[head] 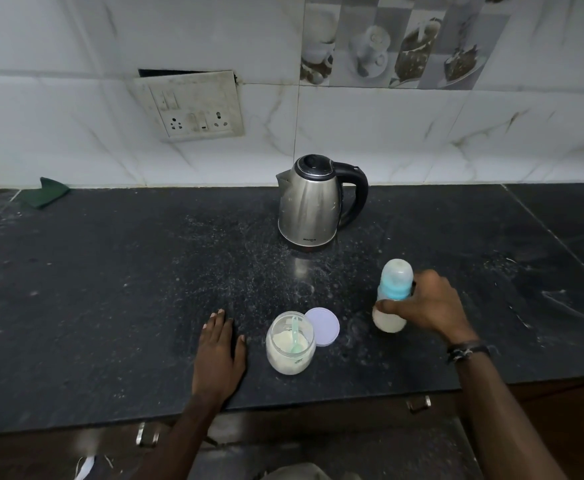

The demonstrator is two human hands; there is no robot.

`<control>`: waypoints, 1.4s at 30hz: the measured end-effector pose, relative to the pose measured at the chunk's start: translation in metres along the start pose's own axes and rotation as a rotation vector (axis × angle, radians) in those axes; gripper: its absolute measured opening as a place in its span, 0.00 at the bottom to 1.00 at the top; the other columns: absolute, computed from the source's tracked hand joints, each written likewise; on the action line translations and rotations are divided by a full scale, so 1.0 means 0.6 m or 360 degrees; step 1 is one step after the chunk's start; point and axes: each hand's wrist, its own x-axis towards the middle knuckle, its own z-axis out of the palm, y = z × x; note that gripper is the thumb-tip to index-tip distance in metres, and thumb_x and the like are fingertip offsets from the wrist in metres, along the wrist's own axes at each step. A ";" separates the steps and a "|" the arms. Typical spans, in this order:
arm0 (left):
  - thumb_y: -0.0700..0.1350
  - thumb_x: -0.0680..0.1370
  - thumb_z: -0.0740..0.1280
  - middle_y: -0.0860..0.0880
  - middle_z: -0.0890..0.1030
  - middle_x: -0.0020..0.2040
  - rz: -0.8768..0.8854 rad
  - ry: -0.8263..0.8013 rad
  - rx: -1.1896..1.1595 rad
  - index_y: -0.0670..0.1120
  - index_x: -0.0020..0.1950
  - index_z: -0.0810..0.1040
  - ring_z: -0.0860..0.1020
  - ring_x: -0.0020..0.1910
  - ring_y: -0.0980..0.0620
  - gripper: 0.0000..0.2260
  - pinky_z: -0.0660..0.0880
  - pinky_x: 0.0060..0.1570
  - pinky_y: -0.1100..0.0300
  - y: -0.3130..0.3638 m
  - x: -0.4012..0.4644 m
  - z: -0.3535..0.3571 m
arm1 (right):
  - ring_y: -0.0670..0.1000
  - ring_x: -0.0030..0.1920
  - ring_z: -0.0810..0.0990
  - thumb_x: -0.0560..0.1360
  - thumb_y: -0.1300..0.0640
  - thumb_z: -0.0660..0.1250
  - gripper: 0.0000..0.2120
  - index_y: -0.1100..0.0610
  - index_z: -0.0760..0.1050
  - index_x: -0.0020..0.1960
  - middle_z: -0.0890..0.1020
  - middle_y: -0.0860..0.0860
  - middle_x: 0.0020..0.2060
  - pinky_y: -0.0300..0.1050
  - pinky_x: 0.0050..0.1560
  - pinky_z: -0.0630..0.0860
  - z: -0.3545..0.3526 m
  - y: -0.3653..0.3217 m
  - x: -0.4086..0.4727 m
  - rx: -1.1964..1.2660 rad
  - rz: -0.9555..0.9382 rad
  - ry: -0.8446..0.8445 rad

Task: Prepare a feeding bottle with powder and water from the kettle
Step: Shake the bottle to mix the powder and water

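A feeding bottle (395, 284) with a blue collar and clear cap stands on the black counter, milky liquid in its lower part. My right hand (429, 304) is wrapped around its body. My left hand (218, 353) lies flat on the counter, fingers apart, holding nothing. Just right of it sits an open glass jar of white powder (289, 344) with a pale green spoon (295, 336) inside. The jar's lilac lid (322, 326) lies beside it. A steel kettle (309, 202) with a black handle stands at the back, lid closed.
Powder is scattered over the black counter (110, 306) around the kettle and jar. A green cloth (44, 197) lies at the back left by the tiled wall. A switchboard (193, 105) is mounted on the wall. Drawer handles show below the counter's front edge.
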 end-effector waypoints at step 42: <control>0.54 0.80 0.54 0.38 0.69 0.74 -0.0002 -0.0017 0.0015 0.37 0.68 0.75 0.66 0.75 0.41 0.27 0.59 0.76 0.48 -0.001 -0.002 -0.002 | 0.49 0.46 0.84 0.58 0.59 0.83 0.20 0.53 0.83 0.47 0.86 0.48 0.43 0.51 0.51 0.81 -0.021 -0.010 0.021 0.0262 -0.0288 -0.0386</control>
